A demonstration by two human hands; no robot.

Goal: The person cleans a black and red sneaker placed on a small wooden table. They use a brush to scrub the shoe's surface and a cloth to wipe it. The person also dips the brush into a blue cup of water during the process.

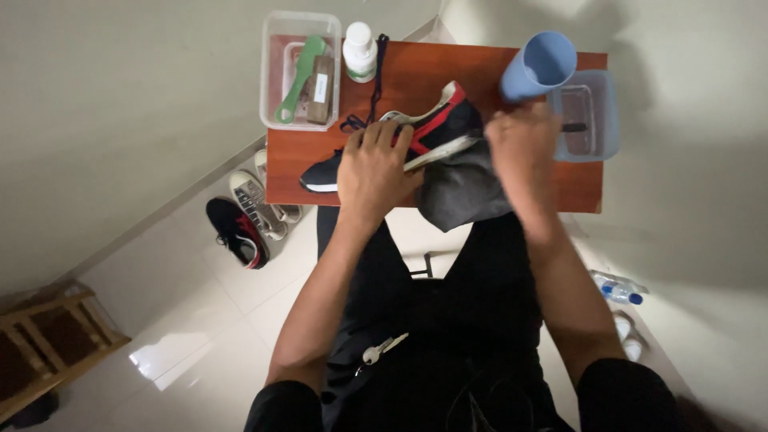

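Observation:
A black sneaker with red and white trim lies on its side on a small reddish-brown table. My left hand presses down on the sneaker's middle, gripping it. My right hand is closed on a dark grey cloth that hangs over the table's near edge, against the sneaker's sole. A dark shoelace trails from the shoe toward the back of the table.
At the back left sits a clear tub with a green brush and a wooden block, beside it a white bottle. A blue cup and a clear water tub stand at the right. More shoes lie on the floor.

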